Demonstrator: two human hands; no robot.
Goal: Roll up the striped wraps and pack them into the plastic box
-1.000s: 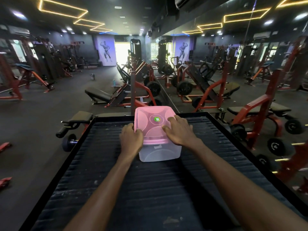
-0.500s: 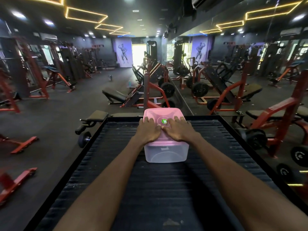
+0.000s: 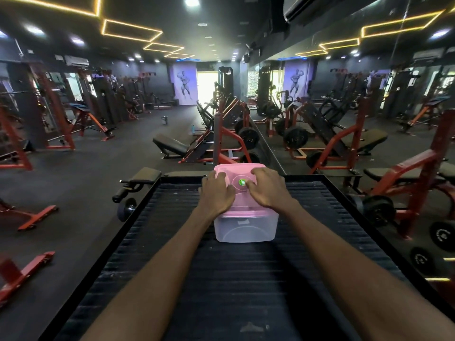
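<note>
Since the earlier frames both hands have slid from the lid's near corners in toward its middle and farther across it, while the plastic box has stayed where it was on the ribbed black platform. The box sits toward the far end of that platform, its pink lid on top and a green sticker showing between the hands. This looks like the closing step: the lid is being pressed home, which suggests the packing is done, though no striped wraps can be made out through the cloudy wall. The left hand lies palm down on the lid's left half, fingers lightly bent and pressing, holding nothing. The right hand is spread over the right half, fingertips pushing down. Next, probably, press round the rim until every edge is seated, then lift off.
</note>
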